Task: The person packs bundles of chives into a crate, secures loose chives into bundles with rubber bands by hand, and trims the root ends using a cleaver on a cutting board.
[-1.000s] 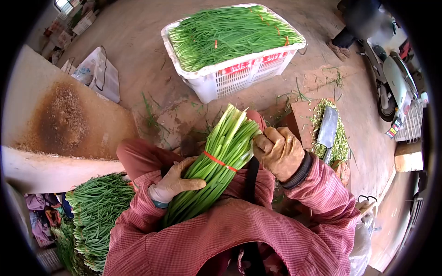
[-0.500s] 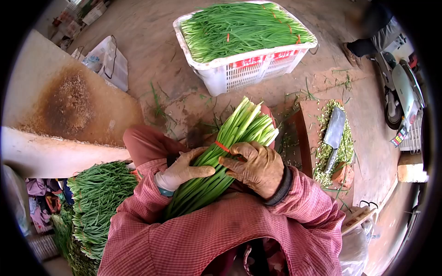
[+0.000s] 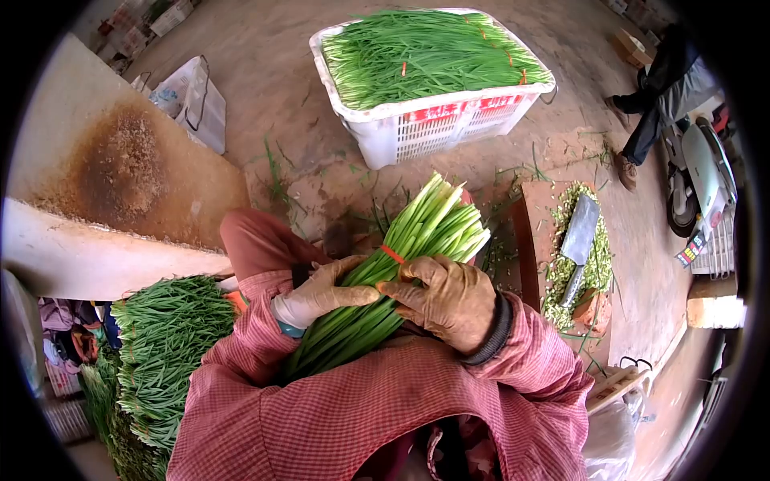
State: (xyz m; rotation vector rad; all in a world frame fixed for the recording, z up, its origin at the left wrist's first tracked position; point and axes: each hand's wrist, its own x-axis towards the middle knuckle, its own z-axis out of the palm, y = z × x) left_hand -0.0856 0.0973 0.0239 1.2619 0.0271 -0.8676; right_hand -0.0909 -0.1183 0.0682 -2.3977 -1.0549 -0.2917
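A bunch of garlic chives (image 3: 433, 216) lies slanted across my lap, its pale cut ends up and its green leaves down towards my body. A red band (image 3: 392, 254) crosses the bunch around its middle. My left hand (image 3: 325, 290), in a stained glove, is closed round the left side of the bunch below the band. My right hand (image 3: 449, 301), gloved too, curls over the right side, its thumb and fingertips close to the band and near the left thumb. Whether the right fingertips touch the band is hard to see.
Ahead stands a white crate (image 3: 385, 148) of banded chives. To the right, a cleaver (image 3: 580, 232) lies on a board with trimmings and a brick piece (image 3: 592, 309). More chives (image 3: 172, 353) are piled at left. A person's legs (image 3: 650, 120) and a scooter (image 3: 706, 176) are at far right.
My fingertips have drawn closer together on the bunch, with the right hand a little lower. The person at the far right has moved, showing both legs. The view has shifted slightly.
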